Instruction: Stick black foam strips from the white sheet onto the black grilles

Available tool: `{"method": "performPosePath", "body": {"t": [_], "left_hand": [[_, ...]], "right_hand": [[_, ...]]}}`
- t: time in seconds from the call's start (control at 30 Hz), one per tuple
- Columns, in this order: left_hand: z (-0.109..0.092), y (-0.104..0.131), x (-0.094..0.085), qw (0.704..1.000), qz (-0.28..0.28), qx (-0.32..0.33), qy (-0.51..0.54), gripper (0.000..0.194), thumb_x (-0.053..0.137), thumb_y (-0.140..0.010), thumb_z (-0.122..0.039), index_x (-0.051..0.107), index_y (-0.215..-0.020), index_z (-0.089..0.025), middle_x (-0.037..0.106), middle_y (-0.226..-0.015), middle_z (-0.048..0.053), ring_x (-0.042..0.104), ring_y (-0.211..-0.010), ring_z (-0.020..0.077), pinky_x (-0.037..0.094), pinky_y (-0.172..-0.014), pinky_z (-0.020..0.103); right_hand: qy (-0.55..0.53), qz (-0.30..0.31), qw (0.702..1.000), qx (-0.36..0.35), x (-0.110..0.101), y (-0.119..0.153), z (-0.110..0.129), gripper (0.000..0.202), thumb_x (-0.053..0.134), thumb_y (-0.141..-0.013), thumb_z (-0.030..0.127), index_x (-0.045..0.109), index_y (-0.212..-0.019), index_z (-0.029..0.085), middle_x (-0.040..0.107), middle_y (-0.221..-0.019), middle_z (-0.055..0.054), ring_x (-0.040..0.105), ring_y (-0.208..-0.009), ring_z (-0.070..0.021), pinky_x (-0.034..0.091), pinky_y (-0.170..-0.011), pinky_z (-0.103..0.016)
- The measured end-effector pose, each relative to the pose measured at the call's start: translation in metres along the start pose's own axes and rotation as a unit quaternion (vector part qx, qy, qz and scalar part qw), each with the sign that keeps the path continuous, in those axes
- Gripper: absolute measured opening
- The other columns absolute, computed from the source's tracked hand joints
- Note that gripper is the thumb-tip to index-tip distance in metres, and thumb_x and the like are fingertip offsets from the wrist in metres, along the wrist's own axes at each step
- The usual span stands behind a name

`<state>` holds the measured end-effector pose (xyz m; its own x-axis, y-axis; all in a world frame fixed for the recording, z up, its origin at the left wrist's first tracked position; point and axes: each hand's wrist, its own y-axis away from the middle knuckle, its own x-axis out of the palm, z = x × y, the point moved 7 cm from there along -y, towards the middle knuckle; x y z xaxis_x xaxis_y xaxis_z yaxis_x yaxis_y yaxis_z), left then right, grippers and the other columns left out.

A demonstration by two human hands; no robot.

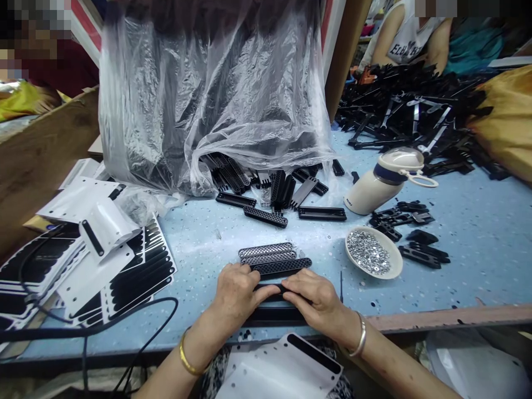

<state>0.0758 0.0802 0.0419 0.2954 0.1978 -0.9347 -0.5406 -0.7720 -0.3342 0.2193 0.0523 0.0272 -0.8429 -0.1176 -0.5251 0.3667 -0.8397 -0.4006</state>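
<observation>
My left hand point(238, 291) and my right hand point(316, 299) meet near the table's front edge, fingers curled and thumbs pointing at each other. Both are closed on a narrow black bar point(272, 289), which they mostly cover. Just in front of it, nearer to me, lies another long black bar point(274, 317). Beyond my fingers, a black bar with a lattice face point(286, 267) lies beside greyish lattice bars point(268, 252). On my lap rests a white backing sheet point(278, 368) with one black oblong strip point(313, 353) on it.
To the right stand a bowl of small metal parts point(397, 263) and a tilted cream bottle point(369, 191). Black bars spill from a large plastic bag point(216, 100). Sticker sheets point(137, 277) and a black cable point(124, 317) lie left. A person point(409, 39) sits behind a black heap.
</observation>
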Motion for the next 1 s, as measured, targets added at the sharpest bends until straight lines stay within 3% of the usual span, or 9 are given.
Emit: {"method": "performPosePath", "body": {"t": [0.53,0.73,0.9,1.0], "left_hand": [[-0.007,0.005,0.003,1.0,0.003,0.014,0.013,0.047,0.046,-0.094,-0.038,0.062,-0.056,-0.016,0.056,-0.052,0.006,0.052,-0.052,0.0194,0.034,-0.053,0.031],[-0.005,0.008,0.001,1.0,-0.004,0.002,0.022,0.046,0.043,-0.095,-0.034,0.062,-0.057,-0.016,0.055,-0.053,0.006,0.051,-0.052,0.0172,0.036,-0.055,0.031],[-0.001,0.01,-0.006,0.998,0.003,-0.017,0.053,0.042,0.043,-0.095,-0.032,0.06,-0.061,-0.016,0.057,-0.057,0.005,0.052,-0.056,0.0172,0.039,-0.06,0.033],[0.0,0.013,-0.014,0.996,-0.003,-0.004,0.089,0.038,0.05,-0.091,-0.04,0.06,-0.063,-0.016,0.059,-0.059,0.005,0.053,-0.058,0.0177,0.04,-0.06,0.033]], "right_hand": [[0.006,-0.066,0.998,0.007,-0.007,0.005,-0.001,0.025,0.064,-0.085,0.023,0.067,-0.11,0.019,0.074,-0.09,-0.008,0.069,-0.078,-0.0199,0.059,-0.069,-0.036],[0.024,-0.065,0.994,0.087,-0.025,0.016,-0.011,0.02,0.062,-0.085,0.024,0.069,-0.104,0.02,0.073,-0.087,-0.006,0.07,-0.075,-0.0182,0.06,-0.067,-0.032],[0.038,-0.086,0.992,0.08,-0.029,0.013,-0.005,0.017,0.053,-0.088,0.019,0.07,-0.094,0.019,0.071,-0.078,-0.006,0.067,-0.069,-0.0171,0.058,-0.06,-0.03],[0.041,-0.08,0.994,0.065,-0.027,0.007,0.0,0.018,0.053,-0.087,0.019,0.069,-0.094,0.018,0.07,-0.077,-0.006,0.066,-0.067,-0.0169,0.056,-0.059,-0.03]]}}
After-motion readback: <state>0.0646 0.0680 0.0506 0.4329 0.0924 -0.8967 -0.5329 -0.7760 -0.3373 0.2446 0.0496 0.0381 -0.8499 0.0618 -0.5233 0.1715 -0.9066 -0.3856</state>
